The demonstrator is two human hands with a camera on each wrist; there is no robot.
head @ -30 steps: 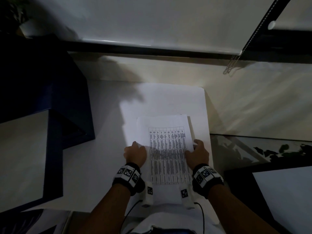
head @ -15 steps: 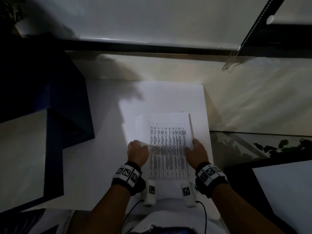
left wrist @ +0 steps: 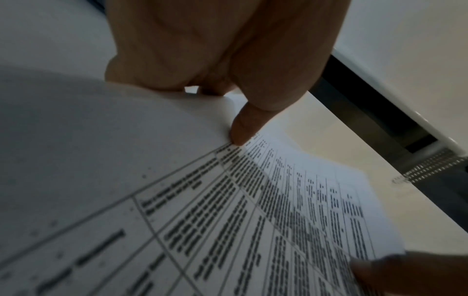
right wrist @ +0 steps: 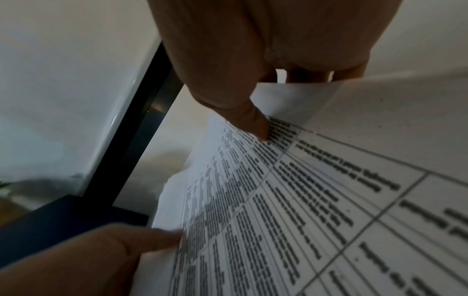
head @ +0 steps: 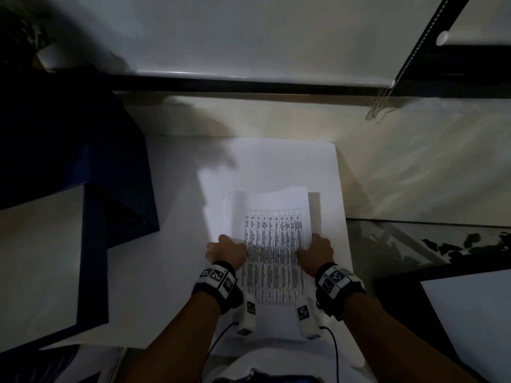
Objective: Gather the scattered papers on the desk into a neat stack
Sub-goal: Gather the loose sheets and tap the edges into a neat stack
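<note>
Working left to right, I saw a dark blue cabinet [head: 83,189] standing at the left of the white counter [head: 171,244], well apart from the work. Next came my left hand [head: 226,251], clamped on the left long edge of the papers [head: 272,244]; the left wrist view showed the thumb [left wrist: 243,128] pressed on the printed top sheet with the fingers curled beneath. The papers sat between the two hands, near the counter's right side, with their long axis running straight away from me and the printed table facing up. Their far end looked raised and slightly bowed, and a sliver of lower sheets peeked out along both long edges, so I judged the pile not yet square. My right hand [head: 315,252] gripped the opposite long edge in the same way, thumb [right wrist: 253,122] on top and fingers under. Each hand held at about mid-length, level with the other, neither nearer than the other. Further right lay a glass surface [head: 414,244] beside the counter, touching nothing I held. I judged the next move to turn on that symmetry: with the long axis pointing away, the near short edge could be tapped down on the counter to align the sheets. I could not tell whether any loose sheet remained elsewhere.
</note>
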